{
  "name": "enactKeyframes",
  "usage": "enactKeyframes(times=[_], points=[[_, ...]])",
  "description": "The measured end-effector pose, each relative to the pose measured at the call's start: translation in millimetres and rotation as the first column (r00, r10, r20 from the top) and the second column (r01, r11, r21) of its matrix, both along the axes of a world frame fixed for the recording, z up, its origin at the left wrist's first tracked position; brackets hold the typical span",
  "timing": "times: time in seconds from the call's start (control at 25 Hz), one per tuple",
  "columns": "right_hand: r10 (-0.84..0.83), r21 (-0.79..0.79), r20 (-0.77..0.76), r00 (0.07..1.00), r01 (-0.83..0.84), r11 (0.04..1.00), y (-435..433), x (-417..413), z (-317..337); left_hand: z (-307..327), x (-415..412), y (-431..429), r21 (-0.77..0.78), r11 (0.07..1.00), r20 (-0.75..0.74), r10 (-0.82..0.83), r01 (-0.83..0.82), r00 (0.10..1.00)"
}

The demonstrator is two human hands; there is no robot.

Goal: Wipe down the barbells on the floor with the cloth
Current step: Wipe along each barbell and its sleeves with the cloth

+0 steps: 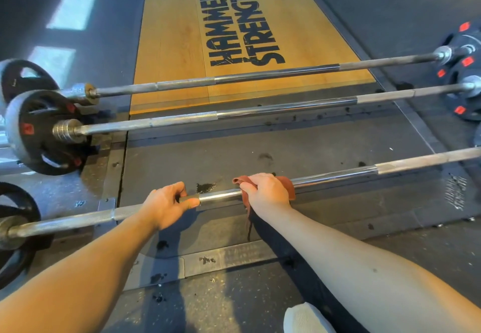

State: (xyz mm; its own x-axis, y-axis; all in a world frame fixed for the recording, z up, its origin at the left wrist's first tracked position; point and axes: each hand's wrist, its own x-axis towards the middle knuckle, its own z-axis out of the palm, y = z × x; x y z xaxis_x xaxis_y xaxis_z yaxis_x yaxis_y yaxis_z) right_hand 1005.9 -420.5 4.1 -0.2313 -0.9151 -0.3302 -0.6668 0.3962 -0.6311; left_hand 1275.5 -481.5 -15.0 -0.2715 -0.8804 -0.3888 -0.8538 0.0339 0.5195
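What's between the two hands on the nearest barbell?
Head view: just bare shiny steel barbell shaft between left hand and right hand gripping the reddish-brown cloth.

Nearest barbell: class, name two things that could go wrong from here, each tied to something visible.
1. The cloth, gripped round the nearest barbell by the right hand, trails a loose tail that may drag on the mat and pick up dirt.
2. Dark wet-looking spots lie on it beside the left hand, which grips the bar; a knee or shoe might slip there.
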Motion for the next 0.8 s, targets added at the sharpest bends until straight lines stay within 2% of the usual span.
enactKeyframes(times=[0.08, 0.2, 0.28, 0.36, 0.44, 0.52, 0.56, 0.64, 0.68, 0.8], points=[[-0.022, -0.031, -0.016, 1.0, 0.022, 0.999, -0.1, 1.2, 0.4, 2.7, -0.8, -9.6, 0.13, 0.992, -0.102, 0.013, 0.001, 0.995], [0.033, -0.137, -0.066, 0.997, -0.042, 0.99, 10.8, 20.3, -9.3, 14.9, -4.9, -23.7, 0.277, 0.96, -0.129, -0.006, 0.042, 0.992], [0.184, -0.188, -0.064, 0.981, -0.193, 0.963, 9.4, 48.0, -17.9, 20.4, -7.1, -33.9, 0.325, 0.945, -0.107, -0.012, 0.047, 0.994], [0.351, -0.24, -0.12, 0.929, -0.37, 0.897, 2.4, 71.1, -28.6, 20.2, -8.6, -36.0, 0.337, 0.94, -0.09, -0.019, 0.049, 0.996], [0.414, -0.237, -0.134, 0.9, -0.435, 0.869, -7.3, 63.9, -32.1, 20.0, -8.2, -35.1, 0.286, 0.958, -0.037, -0.03, 0.039, 0.999], [0.403, -0.258, -0.133, 0.906, -0.424, 0.868, -7.6, 26.3, -36.0, 19.1, -7.1, -27.8, 0.12, 0.992, 0.126, -0.061, 0.045, 0.99], [0.359, -0.264, -0.132, 0.924, -0.382, 0.886, -4.8, 2.9, -35.9, 16.1, -7.5, -21.7, 0.006, 1.0, 0.15, -0.012, 0.011, 0.989], [0.215, -0.297, -0.132, 0.968, -0.246, 0.923, 8.4, -43.8, -37.1, 9.2, -9.5, -8.7, -0.116, 0.983, 0.002, 0.14, -0.139, 0.99], [0.134, -0.31, -0.121, 0.984, -0.165, 0.936, 16.6, -60.6, -34.6, 5.1, -8.5, -4.1, -0.154, 0.974, -0.051, 0.161, -0.167, 0.986], [-0.043, -0.343, -0.097, 0.994, 0.007, 0.939, 28.1, -66.3, -27.4, -3.9, -2.0, 0.3, -0.184, 0.979, -0.04, 0.077, -0.083, 0.996]])
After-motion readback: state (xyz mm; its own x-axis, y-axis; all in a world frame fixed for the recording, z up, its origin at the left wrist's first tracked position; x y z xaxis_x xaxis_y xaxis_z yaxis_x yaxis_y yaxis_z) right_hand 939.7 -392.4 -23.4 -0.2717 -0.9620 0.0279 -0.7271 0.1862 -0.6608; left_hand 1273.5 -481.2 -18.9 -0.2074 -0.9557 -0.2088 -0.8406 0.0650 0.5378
